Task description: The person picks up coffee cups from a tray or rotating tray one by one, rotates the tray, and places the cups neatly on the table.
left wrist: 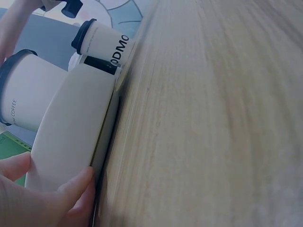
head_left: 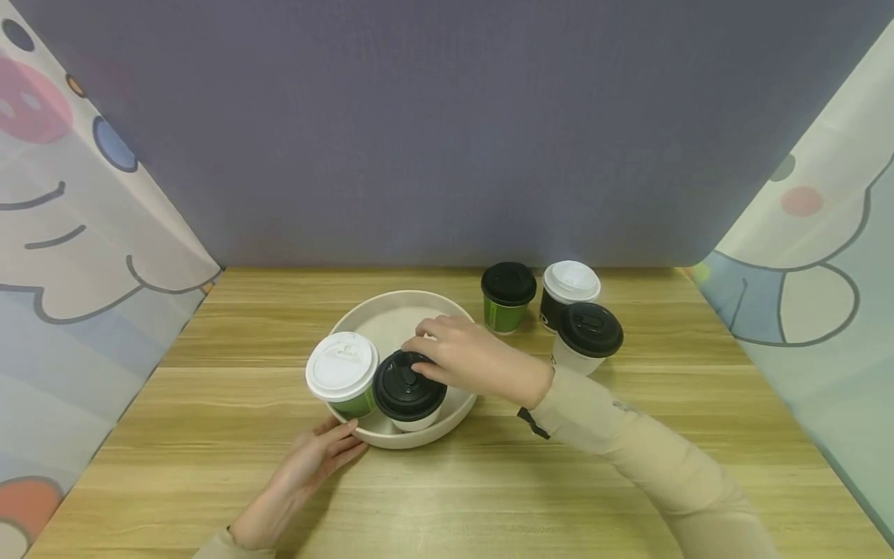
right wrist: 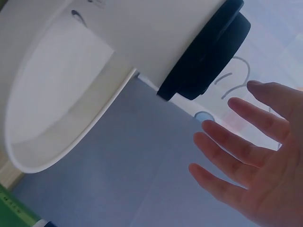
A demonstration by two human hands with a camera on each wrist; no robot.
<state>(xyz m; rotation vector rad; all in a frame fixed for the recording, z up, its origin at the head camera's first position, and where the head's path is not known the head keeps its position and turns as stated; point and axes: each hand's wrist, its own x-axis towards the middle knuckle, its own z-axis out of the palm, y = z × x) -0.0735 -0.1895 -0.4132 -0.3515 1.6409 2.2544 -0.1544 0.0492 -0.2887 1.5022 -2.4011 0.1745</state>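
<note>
From my remote seat, the head view looks evenly lit, a pale sheen on the wooden table (head_left: pixel 482 497); both wrist views look dimmer, bluer, softer.

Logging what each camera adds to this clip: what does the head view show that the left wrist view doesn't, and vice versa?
Only the head view: the black-lidded green cup and the inner floor of the tray.

Only the left wrist view: small COFFEE print on the side of the black-lidded white cup inside the tray.

Both: the tray's outer wall, that white cup, the left hand at the rim, and the white-lidded green cup, partly cut off in the wrist view.
</note>
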